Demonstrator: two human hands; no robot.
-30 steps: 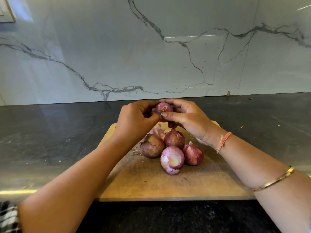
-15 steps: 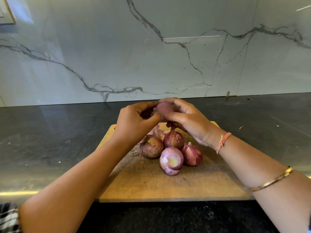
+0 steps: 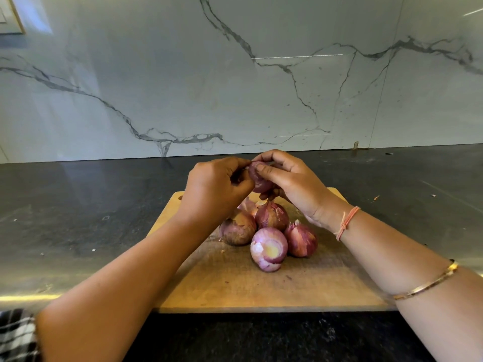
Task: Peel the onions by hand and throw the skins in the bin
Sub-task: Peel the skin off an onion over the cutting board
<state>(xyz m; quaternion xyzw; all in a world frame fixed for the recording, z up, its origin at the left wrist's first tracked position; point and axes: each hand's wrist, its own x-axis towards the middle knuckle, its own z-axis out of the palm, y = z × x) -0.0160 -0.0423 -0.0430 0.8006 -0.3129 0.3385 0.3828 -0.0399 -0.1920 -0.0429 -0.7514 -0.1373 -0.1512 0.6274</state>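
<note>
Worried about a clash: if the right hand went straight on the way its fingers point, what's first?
The right hand points leftward; beyond the onion it grips, probably the left hand.

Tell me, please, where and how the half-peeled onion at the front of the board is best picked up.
Probably round its broad middle, from above and the near side. The half-peeled onion lies on the cutting board with unpeeled onions crowding its far side, while its near flanks are free. Its smooth round shape suits a wrapping grip.
</note>
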